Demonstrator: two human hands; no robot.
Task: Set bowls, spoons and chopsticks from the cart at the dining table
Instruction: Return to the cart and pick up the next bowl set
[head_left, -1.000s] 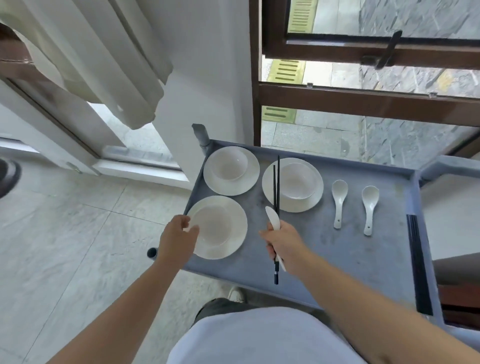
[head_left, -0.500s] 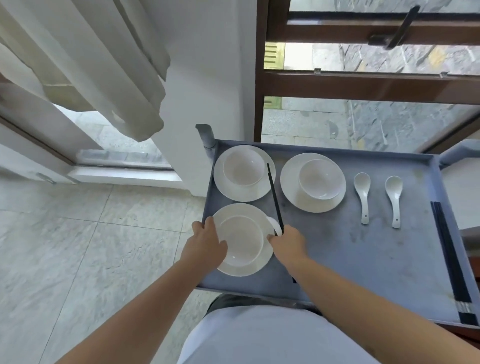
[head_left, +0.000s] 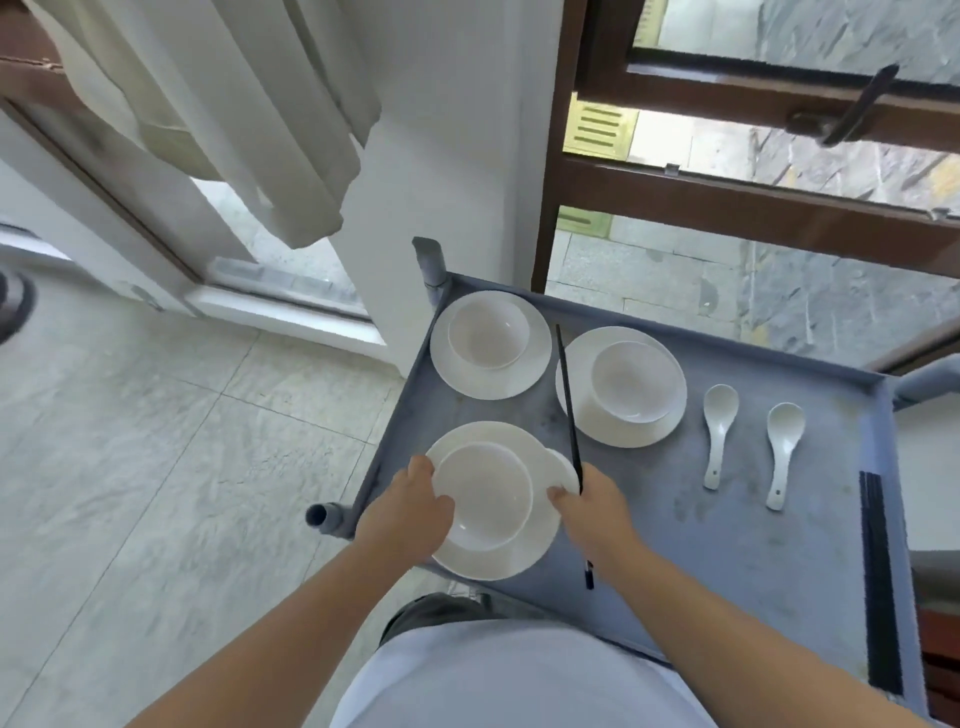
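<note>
At the cart's (head_left: 810, 530) seven o'clock corner, the left hand (head_left: 402, 512) grips the near plate (head_left: 498, 564) and bowl (head_left: 485, 496) while the right hand (head_left: 592, 506) pinches chopsticks (head_left: 568, 402) pointing toward twelve o'clock, with a spoon (head_left: 563, 467), at the plate's three o'clock edge.

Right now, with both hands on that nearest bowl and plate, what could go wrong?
The bowl sits loose on its plate and could slide if lifted tilted. The right hand also grips chopsticks and a spoon, a crowded hold that might slip. The left hand only pinches the rim.
</note>
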